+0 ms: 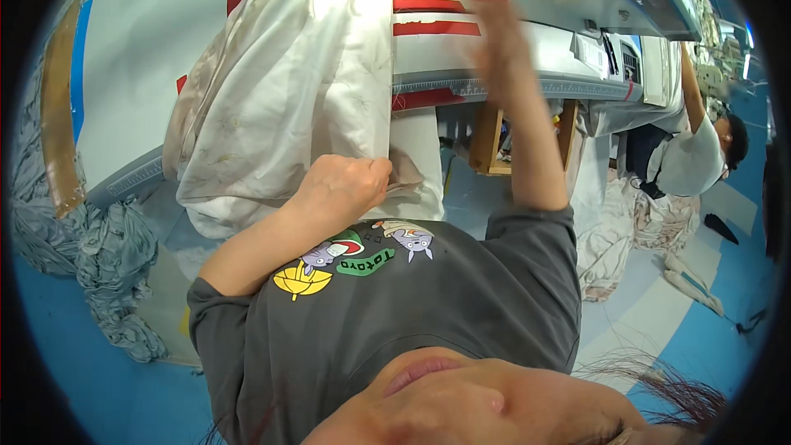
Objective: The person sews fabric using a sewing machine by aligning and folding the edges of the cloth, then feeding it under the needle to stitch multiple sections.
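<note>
A large piece of white cloth drapes over the table edge in front of me and hangs down toward my body. My left hand is closed in a pinch on the straight right-hand border of this cloth, just in front of my shirt. Raised over the table to the right of the cloth is my right hand. Motion smears its fingers, so I cannot tell whether they hold anything. Strips of red tape cross the white tabletop between the cloth and that hand.
A measuring scale runs along the table's front edge. Beneath it is a wooden drawer. At the right stands a sewing machine. Bundled grey-green cloth hangs at the left. Another person works at the far right.
</note>
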Tool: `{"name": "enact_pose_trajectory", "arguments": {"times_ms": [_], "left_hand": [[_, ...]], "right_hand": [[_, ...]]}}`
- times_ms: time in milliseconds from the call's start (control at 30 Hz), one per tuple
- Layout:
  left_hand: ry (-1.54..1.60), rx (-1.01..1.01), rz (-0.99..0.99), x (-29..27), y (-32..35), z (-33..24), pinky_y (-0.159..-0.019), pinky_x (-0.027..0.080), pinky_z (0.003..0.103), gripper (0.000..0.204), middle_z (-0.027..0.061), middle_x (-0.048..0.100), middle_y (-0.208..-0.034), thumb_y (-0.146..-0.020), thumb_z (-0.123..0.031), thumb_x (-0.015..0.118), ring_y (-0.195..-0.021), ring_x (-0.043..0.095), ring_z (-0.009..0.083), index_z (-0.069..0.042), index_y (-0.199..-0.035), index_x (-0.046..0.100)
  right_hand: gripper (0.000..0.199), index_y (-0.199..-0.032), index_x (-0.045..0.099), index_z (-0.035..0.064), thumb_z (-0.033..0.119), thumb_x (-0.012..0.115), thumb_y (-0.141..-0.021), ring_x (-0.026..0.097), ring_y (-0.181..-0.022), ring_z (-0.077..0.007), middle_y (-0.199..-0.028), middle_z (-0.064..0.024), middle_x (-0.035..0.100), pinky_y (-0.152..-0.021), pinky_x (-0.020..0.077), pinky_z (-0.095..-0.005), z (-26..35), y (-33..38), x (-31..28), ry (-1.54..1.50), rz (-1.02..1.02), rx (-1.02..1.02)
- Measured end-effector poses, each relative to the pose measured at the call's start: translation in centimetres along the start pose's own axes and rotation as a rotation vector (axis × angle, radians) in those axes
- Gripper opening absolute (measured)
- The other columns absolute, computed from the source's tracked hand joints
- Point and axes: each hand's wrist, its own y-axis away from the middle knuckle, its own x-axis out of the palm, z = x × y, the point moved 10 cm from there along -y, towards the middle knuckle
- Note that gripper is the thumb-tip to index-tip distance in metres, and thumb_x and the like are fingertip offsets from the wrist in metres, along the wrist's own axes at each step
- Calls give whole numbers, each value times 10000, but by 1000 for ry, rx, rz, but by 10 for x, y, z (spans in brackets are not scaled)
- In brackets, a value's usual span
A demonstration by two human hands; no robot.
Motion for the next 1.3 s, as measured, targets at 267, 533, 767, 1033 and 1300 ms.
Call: {"name": "enact_pose_trajectory", "arguments": {"times_ms": [267,533,767,1033,1300], "left_hand": [[-577,-28,-836,-152,-45,95,-685,514,330,400,89,613,-1046,-840,-233,666,-870,624,251,-58,-1179,544],[-319,-316,-501,-147,-96,204,-623,468,357,223,86,606,-832,-849,-259,661,-715,592,292,-58,-891,575],[-340,-238,-565,-168,-127,245,-628,465,352,241,95,597,-810,-844,-277,668,-694,578,290,-58,-885,576],[-410,-453,-495,-185,-154,323,-727,487,369,235,113,629,-904,-884,-256,622,-834,614,322,-66,-1016,584],[-334,-235,-707,-218,-192,283,-644,442,400,242,182,576,-734,-787,-199,702,-703,571,348,-5,-730,569]], "right_hand": [[224,-912,652,16,78,609,-701,625,-1040,-236,-1030,-106,662,-943,490,-417,124,71,43,-689,255,-472],[149,-876,653,13,59,601,-744,633,-1019,-243,-988,-96,660,-883,521,-380,122,49,39,-700,280,-495],[137,-922,672,12,69,575,-843,657,-993,-234,-990,-110,678,-879,530,-358,110,23,44,-819,358,-408],[131,-946,666,49,91,583,-853,652,-1010,-207,-1018,-70,680,-894,524,-363,95,-1,59,-900,437,-314],[156,-961,667,66,116,574,-846,636,-1045,-197,-1041,-51,676,-899,519,-357,83,-27,71,-878,542,-329]]}}
